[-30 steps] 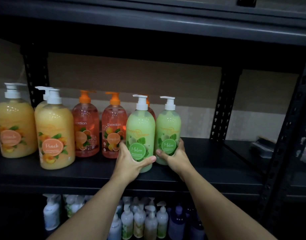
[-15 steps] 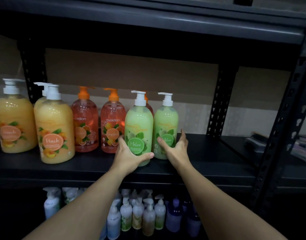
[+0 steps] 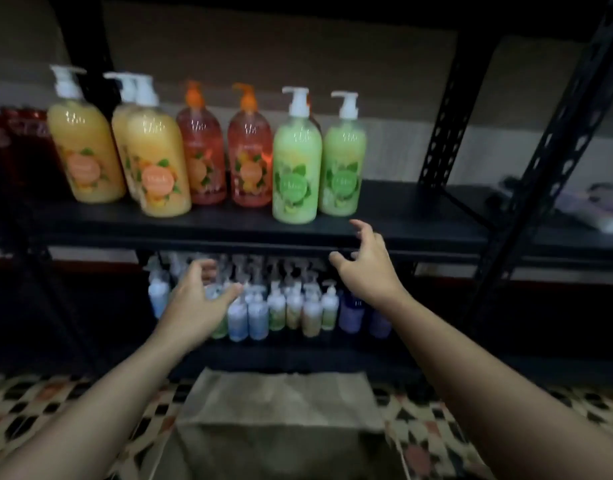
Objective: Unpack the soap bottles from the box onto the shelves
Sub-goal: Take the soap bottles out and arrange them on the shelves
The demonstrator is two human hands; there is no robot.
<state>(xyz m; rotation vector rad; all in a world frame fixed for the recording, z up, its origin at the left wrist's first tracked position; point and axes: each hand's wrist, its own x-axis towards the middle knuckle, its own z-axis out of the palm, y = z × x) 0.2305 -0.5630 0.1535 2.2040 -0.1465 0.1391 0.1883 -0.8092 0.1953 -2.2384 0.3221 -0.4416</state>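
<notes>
Placing: left green bottle (image 3: 297,168) and right green bottle (image 3: 343,164) stand upright, side by side, near the shelf (image 3: 419,220) front edge; at the row's right end, labels outward, probably grouped by colour
Look: pale green soap; white pumps; round labels, print blurred
Left hand (image 3: 197,299): spread, empty, below the shelf edge
Right hand (image 3: 364,261): spread, empty, at the front edge
Box (image 3: 281,407): on the floor, between the forearms

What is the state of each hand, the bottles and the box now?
left hand: open, holds nothing.
right hand: open, holds nothing.
green bottles: two, upright on shelf, untouched.
yellow bottles: upright on shelf.
pink bottles: upright on shelf.
small bottles: upright, below that shelf.
box: on floor, contents unclear.
</notes>
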